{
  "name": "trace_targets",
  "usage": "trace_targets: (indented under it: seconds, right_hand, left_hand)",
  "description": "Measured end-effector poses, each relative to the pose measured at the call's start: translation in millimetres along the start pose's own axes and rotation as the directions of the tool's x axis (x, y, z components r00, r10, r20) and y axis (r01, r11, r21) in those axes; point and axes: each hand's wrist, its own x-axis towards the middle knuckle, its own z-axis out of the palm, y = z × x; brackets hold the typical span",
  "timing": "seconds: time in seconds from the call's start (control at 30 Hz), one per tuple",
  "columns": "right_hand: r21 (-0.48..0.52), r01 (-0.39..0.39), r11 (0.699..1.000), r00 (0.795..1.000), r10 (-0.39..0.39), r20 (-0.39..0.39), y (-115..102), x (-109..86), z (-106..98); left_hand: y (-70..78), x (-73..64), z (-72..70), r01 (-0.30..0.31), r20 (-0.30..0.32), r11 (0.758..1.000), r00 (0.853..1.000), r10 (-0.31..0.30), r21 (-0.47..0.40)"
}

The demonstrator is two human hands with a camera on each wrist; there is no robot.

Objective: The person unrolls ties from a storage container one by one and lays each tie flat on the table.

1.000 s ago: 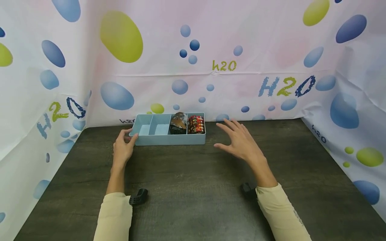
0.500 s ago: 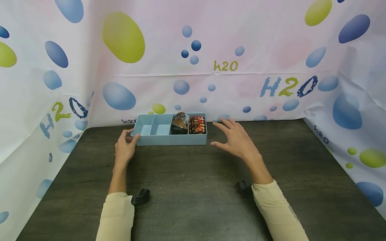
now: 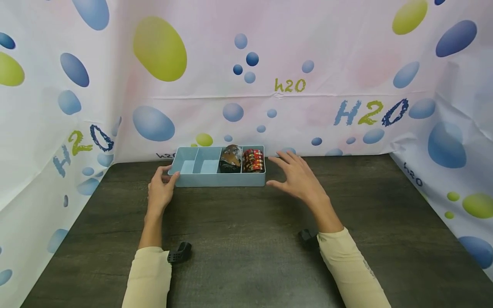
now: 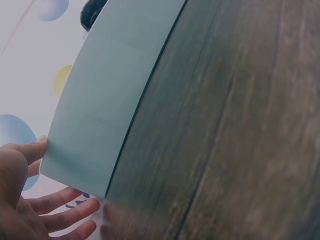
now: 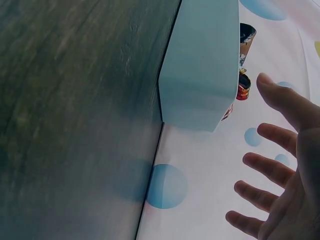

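Note:
A light blue tray (image 3: 220, 180) with several compartments stands at the back of the dark table. Its two left compartments hold nothing; a dark, brown-and-grey patterned roll (image 3: 231, 159) sits in the third, and red, black and gold patterned rolled items (image 3: 253, 161) fill the right one. My left hand (image 3: 159, 190) is at the tray's left end, thumb at the front corner, the other fingers fairly straight along the end wall in the left wrist view. Just off the tray's right end, my right hand (image 3: 300, 177) hovers with fingers spread and nothing held.
The wood-look table (image 3: 246, 239) runs back to a white, pink-tinted curtain (image 3: 215, 51) printed with blue and green bubbles. The curtain also hangs along both sides. Black wrist devices (image 3: 179, 252) stick out inward from the sleeves.
My right hand has moved left, closer to the tray's right end. The left hand stays at the tray's left end, and the whole view has shifted slightly.

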Motion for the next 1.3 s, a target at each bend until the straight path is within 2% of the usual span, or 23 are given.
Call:
trace_targets:
  seconds: [0.5, 0.63, 0.87, 1.3]
  right_hand:
    - [0.007, 0.042, 0.999, 0.999, -0.042, -0.032, 0.5, 14.6, 2.3]
    - [0.001, 0.069, 0.998, 0.996, -0.069, -0.054, 0.3, 15.9, 5.2]
    - [0.020, 0.063, 0.998, 0.996, -0.062, -0.062, 3.0, 15.0, 4.4]
    - [0.013, 0.157, 0.987, 0.986, -0.156, -0.058, 4.2, 34.6, 0.3]
  left_hand:
    - [-3.5, 1.8, -0.4, -0.030, -0.006, 1.000, 1.000, 0.030, -0.002]
    - [-4.0, 0.0, -3.2, -0.044, 0.007, 0.999, 0.999, 0.044, 0.010]
    - [-1.9, 0.0, -2.2, -0.031, 0.027, 1.000, 0.999, 0.031, 0.006]
    - [-2.7, 0.2, -1.5, -0.037, 0.013, 0.999, 0.999, 0.037, 0.003]
